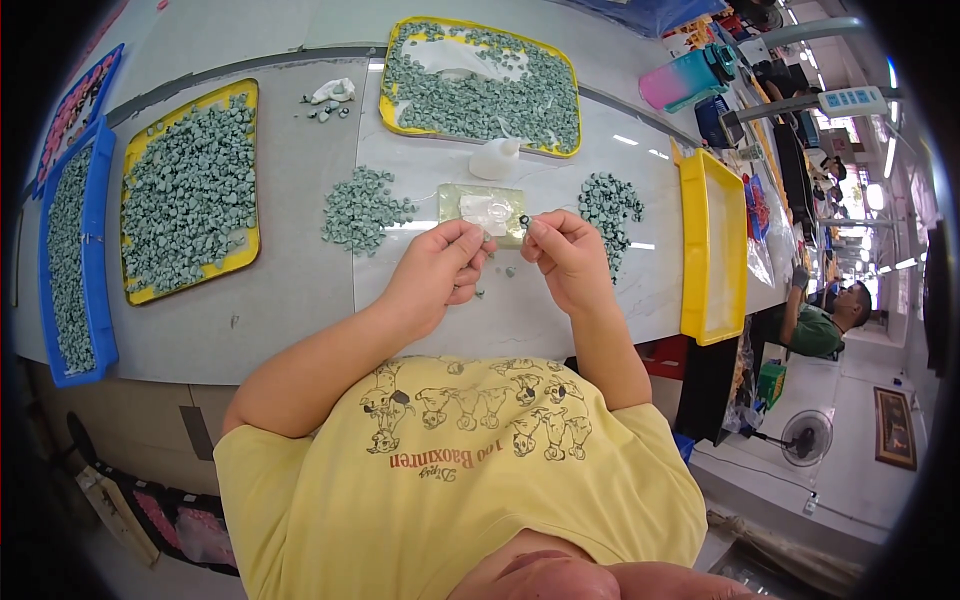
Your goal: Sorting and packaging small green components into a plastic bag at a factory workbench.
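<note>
There are two green piles, three yellow trays, one white bottle.

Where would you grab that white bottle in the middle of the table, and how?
Probably around the wide body of the white bottle, coming from the right. It looks broad and rounded there, narrowing toward its tip. The yellow tray lies behind it and a yellow-green pad in front, so a sideways approach seems easier.
</note>
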Motion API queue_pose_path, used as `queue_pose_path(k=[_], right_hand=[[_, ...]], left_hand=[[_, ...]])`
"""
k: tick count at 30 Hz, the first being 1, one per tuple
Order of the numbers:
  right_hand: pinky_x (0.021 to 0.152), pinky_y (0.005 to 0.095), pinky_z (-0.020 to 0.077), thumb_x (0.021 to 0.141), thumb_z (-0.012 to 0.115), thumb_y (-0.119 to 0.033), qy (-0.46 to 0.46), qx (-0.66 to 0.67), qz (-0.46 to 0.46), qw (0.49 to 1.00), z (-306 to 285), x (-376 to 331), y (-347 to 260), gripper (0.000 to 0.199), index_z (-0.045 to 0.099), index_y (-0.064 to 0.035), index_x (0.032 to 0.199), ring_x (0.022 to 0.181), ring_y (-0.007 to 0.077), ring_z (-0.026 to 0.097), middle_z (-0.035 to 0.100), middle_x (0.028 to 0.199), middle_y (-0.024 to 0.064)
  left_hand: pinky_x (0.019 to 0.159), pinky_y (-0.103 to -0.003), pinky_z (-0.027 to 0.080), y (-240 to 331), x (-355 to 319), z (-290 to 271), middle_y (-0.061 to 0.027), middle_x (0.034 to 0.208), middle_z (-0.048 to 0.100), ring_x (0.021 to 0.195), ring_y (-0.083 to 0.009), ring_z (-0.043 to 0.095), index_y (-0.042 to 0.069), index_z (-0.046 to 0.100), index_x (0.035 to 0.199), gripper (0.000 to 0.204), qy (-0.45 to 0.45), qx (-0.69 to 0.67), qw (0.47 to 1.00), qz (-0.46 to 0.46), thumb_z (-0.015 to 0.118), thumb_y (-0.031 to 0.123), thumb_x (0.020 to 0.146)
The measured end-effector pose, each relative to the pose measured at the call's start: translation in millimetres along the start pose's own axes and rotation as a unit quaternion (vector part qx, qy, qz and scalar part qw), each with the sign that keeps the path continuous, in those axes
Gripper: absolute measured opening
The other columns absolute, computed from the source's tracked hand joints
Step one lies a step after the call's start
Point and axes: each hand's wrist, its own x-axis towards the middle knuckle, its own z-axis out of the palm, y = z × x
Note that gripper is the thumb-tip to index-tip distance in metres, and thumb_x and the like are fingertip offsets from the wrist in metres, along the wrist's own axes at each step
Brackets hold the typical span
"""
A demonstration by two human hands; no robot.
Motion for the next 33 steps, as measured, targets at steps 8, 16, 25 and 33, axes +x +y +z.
queue_pose_path(k=[8,16,25,33], right_hand=[[0.061,0.0230,0.0420,0.072,0.064,0.008,0.012,-0.348,-0.315,0.883,15.3,-7.5,9.9,0.011,0.061,0.0013,0.081,0.066,0.0134,0.053,0.057,0.074,0.0056],[0.055,0.0265,0.0415,0.059,0.070,0.010,-0.022,-0.477,-0.537,0.695,24.3,-6.4,12.4,0.026,0.063,0.0002,0.083,0.065,0.0178,0.053,0.057,0.074,0.0056],[0.055,0.0283,0.0423,0.056,0.071,0.008,-0.047,-0.508,-0.578,0.637,24.2,-2.8,14.7,0.026,0.063,0.0016,0.080,0.065,0.0198,0.053,0.057,0.076,0.0066],[0.057,0.0286,0.0450,0.057,0.071,0.009,-0.047,-0.447,-0.579,0.681,23.7,-0.9,23.3,0.024,0.063,0.0020,0.079,0.067,0.0206,0.055,0.058,0.077,0.0082]], left_hand=[[0.038,-0.021,0.017,5.0,-3.4,2.8,0.0038,0.055,0.032,0.044,-0.0062,0.026,0.010,0.040,0.070,0.032,-0.024,-0.018,0.997,-0.073,0.044,0.031,0.094],[0.037,-0.022,0.017,4.9,-3.4,3.8,0.0037,0.052,0.029,0.043,-0.0067,0.025,0.011,0.037,0.066,0.036,-0.042,-0.004,0.997,-0.070,0.041,0.032,0.095],[0.038,-0.022,0.018,3.3,-5.4,1.9,0.0040,0.052,0.030,0.043,-0.0066,0.025,0.011,0.038,0.065,0.037,-0.041,0.011,0.998,-0.052,0.041,0.032,0.095],[0.040,-0.020,0.022,-2.1,-11.4,4.9,0.0042,0.055,0.034,0.047,-0.0046,0.029,0.008,0.042,0.067,0.037,-0.008,0.069,0.997,0.024,0.044,0.033,0.094]])
